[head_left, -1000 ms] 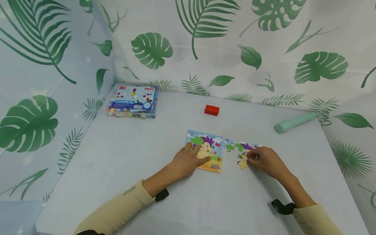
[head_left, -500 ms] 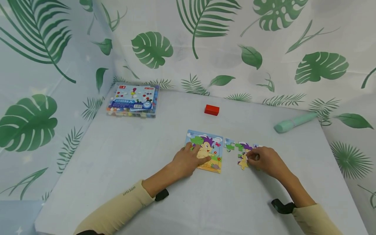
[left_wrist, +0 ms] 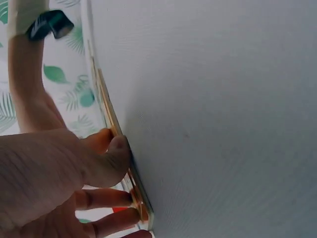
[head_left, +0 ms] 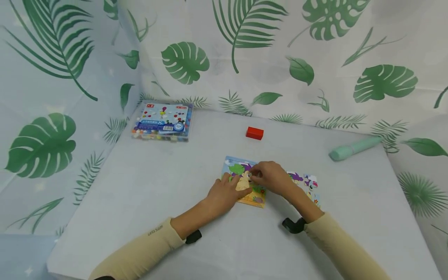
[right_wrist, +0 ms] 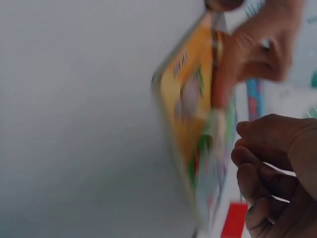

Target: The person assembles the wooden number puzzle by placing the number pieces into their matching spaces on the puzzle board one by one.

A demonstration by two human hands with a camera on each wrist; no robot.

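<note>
Right hand (head_left: 274, 177) is above the right part of the puzzle board (head_left: 253, 200), with its fingers bent and the tips of thumb and forefinger close together. In the right wrist view these tips show, but I cannot tell if a puzzle piece is between them. Left hand (head_left: 224, 192) is at the left and near part of the board; its fingers are apart and rest on the board, and the thumb is by the near edge. The board lies on the white table (head_left: 175, 175), and it has a picture of a hedgehog with purple spikes and a green leaf.

To the right of the board, some puzzle pieces (head_left: 310, 182) lie near it, partly hidden by the right forearm. Beyond the board, a little apart, is a red block (head_left: 254, 133). Farther and to the left of the board there is a clear box (head_left: 162, 122) with small coloured parts. Far to the right of the board lies a long pale green thing (head_left: 357, 148). Behind the board and the table hangs a white cloth (head_left: 227, 81) printed with green leaves.
</note>
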